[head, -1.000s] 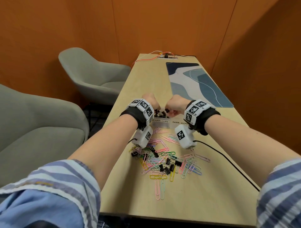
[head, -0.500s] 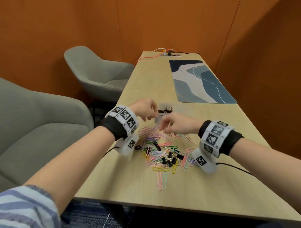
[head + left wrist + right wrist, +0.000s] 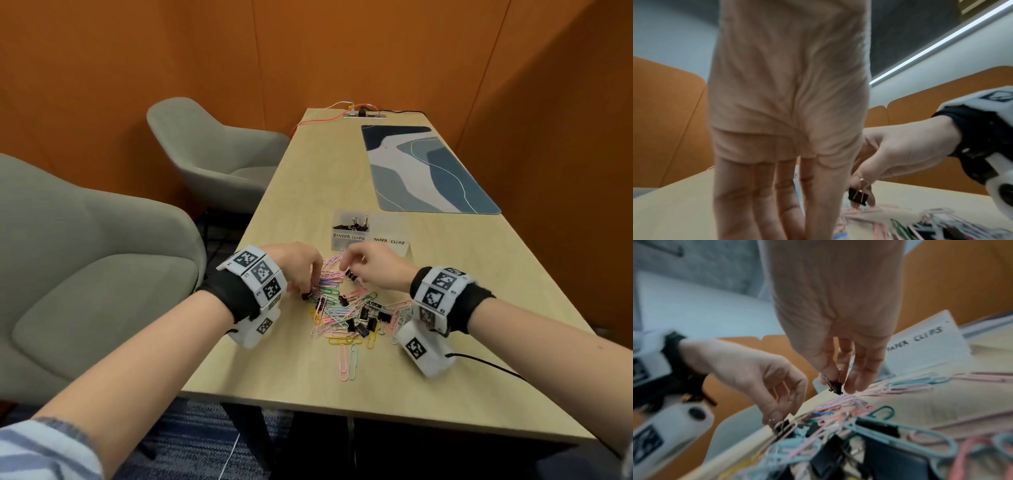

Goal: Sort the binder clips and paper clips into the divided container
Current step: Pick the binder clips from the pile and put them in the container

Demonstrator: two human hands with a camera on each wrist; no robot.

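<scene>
Bare table [image 3: 308,178] lies left of the container [image 3: 370,229]; pile [image 3: 356,313] crowds the near approach — mat [image 3: 424,171] beyond.

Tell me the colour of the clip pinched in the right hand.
Black, with silver wire handles: a binder clip held by the right hand. The right wrist view shows it best.

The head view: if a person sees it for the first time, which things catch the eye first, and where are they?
First, the heap of coloured paper clips mixed with black binder clips, on the near part of the wooden table. Over it, the right hand pinches a binder clip and the left hand pinches another at the heap's left edge. Behind stands the divided container, binder clips only in its left compartment.
</scene>
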